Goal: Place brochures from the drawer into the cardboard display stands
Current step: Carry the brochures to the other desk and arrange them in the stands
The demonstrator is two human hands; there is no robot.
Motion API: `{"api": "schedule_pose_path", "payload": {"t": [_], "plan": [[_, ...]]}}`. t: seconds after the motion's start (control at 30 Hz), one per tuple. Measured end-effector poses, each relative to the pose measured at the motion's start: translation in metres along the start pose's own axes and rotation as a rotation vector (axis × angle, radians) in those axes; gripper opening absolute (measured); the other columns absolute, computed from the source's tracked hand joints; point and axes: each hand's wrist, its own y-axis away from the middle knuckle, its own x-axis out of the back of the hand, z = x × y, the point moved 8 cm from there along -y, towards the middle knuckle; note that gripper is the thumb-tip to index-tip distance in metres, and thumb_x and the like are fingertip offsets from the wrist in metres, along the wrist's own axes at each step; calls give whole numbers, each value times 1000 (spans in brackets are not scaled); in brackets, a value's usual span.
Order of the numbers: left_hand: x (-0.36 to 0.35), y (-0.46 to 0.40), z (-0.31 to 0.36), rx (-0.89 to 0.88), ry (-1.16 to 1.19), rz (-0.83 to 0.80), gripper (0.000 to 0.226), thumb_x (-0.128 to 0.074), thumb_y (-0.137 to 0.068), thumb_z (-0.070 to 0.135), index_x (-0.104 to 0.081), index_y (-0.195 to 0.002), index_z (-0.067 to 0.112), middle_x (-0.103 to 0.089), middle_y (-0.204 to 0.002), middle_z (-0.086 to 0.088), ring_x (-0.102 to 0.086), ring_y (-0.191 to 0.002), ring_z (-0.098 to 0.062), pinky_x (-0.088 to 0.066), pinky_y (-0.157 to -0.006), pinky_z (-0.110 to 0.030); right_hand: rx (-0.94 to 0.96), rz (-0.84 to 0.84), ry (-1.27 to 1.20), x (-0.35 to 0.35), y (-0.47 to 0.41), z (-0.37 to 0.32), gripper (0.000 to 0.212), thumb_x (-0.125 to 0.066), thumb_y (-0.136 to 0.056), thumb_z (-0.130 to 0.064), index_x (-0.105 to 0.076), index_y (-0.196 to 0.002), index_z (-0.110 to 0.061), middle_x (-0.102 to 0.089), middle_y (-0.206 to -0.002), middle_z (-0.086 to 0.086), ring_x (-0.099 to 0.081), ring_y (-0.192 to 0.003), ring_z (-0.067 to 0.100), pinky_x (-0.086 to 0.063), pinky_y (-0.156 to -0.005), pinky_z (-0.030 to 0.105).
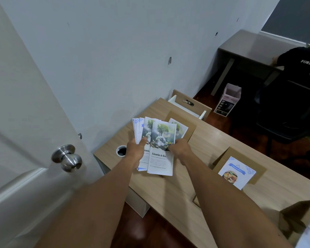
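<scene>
White-and-green brochures [160, 145] fanned above the wooden surface [170, 192], gripped from both sides: left hand [136, 149] thumb on the front, right hand [179, 148] fingers curled on the right edge. Behind them, a cardboard stand [187, 125]; open drawer [190, 106] beyond.

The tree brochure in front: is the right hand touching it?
Touching. The head view shows the right hand pinching the front tree brochure at its right edge.
</scene>
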Motion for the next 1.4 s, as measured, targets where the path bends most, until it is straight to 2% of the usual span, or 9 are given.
{"api": "schedule_pose_path", "payload": {"t": [0.1,0.2,0.3,0.4,0.67,0.77,0.9,1.2,1.4], "plan": [[12,-5,-4,16,-19,60,28,-61,-99,33,-63,-120,15,-76,-102,-11,-74,-92,-32,-62,-83,-50,13,4,17,11,-7,-11,13,-57,-88,0,-69,-92,-2,-65,-74,11,-56,-55,19,-40,-41,21],[33,-12,-7,-2,-47,153,32,-63,-96,37,-65,-119,15,-75,-103,-11,-73,-93,-34,-61,-86,-53,76,52,-92,22,-17,-27,14,-52,-97,0,-62,-89,-7,-67,-77,16,-60,-59,22,-55,-57,37],[53,-16,-6,-35,-87,232,32,-63,-96,35,-65,-120,15,-75,-99,-9,-74,-88,-31,-62,-78,-45,111,202,-205,38,-27,-37,12,-49,-102,-8,-60,-99,-12,-70,-85,15,-66,-70,26,-60,-72,47],[65,-19,-6,-69,-85,252,29,-62,-98,30,-65,-120,12,-75,-102,-9,-71,-83,-24,-56,-69,-30,123,305,-240,42,-35,-34,11,-49,-102,-9,-57,-103,-17,-71,-93,13,-71,-79,29,-61,-67,41],[62,-23,-17,-41,-117,190,26,-61,-99,28,-67,-116,10,-72,-92,-3,-65,-68,-8,-47,-49,-15,11,310,-151,-3,-49,23,16,-50,-95,-8,-51,-82,-18,-72,-92,19,-72,-83,38,-62,-74,51],[58,-26,-24,-17,-100,178,24,-62,-98,27,-69,-113,10,-71,-85,0,-64,-66,-9,-46,-45,-11,-30,311,-192,-16,-47,37,9,-50,-96,-8,-58,-94,-11,-72,-94,18,-72,-84,36,-61,-72,43],[52,-28,-32,14,-78,139,21,-63,-98,27,-68,-111,12,-72,-83,1,-67,-67,-12,-50,-47,-16,-39,357,-184,-21,-49,51,21,-49,-98,-11,-56,-118,-10,-71,-102,13,-71,-90,34,-60,-80,44],[52,-34,-47,67,-69,119,28,-66,-96,31,-67,-114,9,-76,-98,-14,-73,-77,-24,-58,-61,-31,-11,376,-114,-24,-55,58,26,-49,-95,-11,-55,-120,-9,-70,-103,15,-71,-90,34,-61,-78,48],[46,-40,-50,96,-31,101,27,-66,-96,32,-68,-113,11,-77,-100,-15,-75,-82,-28,-61,-70,-40,-73,271,181,-21,-42,48,28,-54,-96,-8,-55,-121,2,-63,-114,21,-65,-102,40,-52,-79,41]]}}
